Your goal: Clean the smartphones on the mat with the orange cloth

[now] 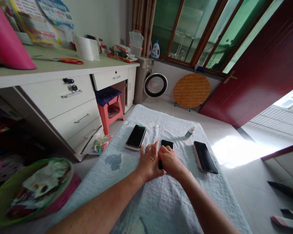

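A dark smartphone [167, 143] lies on the pale blue cloth-covered table between my two hands, and they hide much of it. My left hand [149, 161] grips its left side, with the thumb near the lower end and the other fingers pointing up and away. Curled fingers of my right hand [171, 161] press down on the screen; whatever they may hold is hidden. To the left, another smartphone [136, 136] rests on a pale flat object. A larger black-screened device [205, 156] with a pinkish edge lies to the right. Beyond my right hand stands a small spray bottle [189, 133].
A white desk [61, 97] with drawers runs along the left, with red-handled scissors [70, 60] and a paper roll [84, 48] on top. Below are a pink stool [109, 112] and a green-rimmed basket [72, 170]. Further back, a washing machine door [155, 85] hangs open.
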A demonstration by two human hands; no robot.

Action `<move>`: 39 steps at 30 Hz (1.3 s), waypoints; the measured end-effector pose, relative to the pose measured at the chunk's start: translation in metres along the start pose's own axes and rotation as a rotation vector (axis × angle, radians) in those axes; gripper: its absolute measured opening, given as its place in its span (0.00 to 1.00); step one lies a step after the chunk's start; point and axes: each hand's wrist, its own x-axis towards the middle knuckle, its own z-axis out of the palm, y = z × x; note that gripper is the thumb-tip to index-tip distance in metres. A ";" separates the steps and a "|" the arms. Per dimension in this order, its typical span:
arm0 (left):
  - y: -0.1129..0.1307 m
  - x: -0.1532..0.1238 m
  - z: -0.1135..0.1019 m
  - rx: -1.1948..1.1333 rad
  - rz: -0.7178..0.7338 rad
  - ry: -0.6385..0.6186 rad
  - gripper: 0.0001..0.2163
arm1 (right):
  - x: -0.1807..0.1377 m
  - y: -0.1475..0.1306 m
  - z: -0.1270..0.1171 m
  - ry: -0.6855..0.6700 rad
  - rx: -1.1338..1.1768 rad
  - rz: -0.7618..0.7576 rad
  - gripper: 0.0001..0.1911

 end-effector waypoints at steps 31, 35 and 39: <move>-0.001 0.002 -0.005 -0.019 0.075 -0.118 0.51 | 0.050 0.060 0.001 0.167 0.129 0.155 0.13; -0.004 0.002 -0.006 0.024 0.142 -0.186 0.40 | 0.062 0.070 0.005 0.173 0.107 0.207 0.14; -0.004 0.002 -0.007 0.071 0.167 -0.220 0.31 | 0.060 0.080 0.010 0.196 0.108 0.259 0.14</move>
